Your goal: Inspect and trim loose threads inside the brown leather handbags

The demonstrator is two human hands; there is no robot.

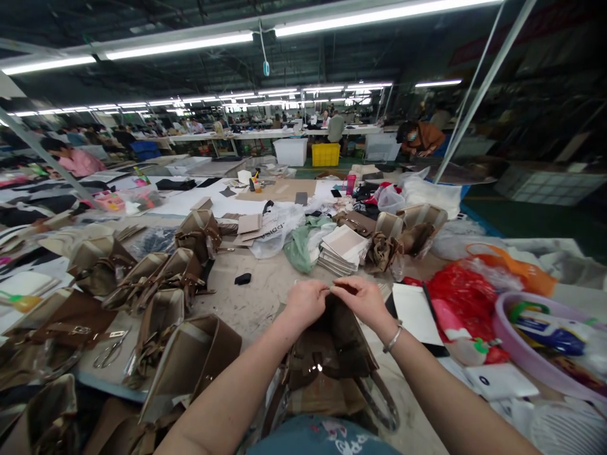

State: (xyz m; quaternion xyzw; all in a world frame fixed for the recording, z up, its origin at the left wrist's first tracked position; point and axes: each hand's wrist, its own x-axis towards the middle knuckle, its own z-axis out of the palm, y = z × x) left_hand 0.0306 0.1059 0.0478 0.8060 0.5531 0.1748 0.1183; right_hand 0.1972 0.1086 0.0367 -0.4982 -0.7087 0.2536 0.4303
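A brown handbag (327, 354) stands in front of my body, its handle loop hanging down on the near side and a shiny metal fitting on its front. My left hand (307, 303) pinches the bag's far top edge, thumb and fingers pressed together. Right beside it, my right hand (364, 302) grips the same edge with bent fingers, and a bracelet circles that wrist. The two hands nearly meet at the fingertips. What exactly lies between the fingers is too small to make out, apart from the bag's rim.
Several brown bags (190, 354) crowd the table's left side, with scissors (110, 351) among them. Ahead sit a stack of beige panels (342, 249) and a small black piece (243, 279). To the right are a red plastic bag (462, 297) and a purple basin (505, 322).
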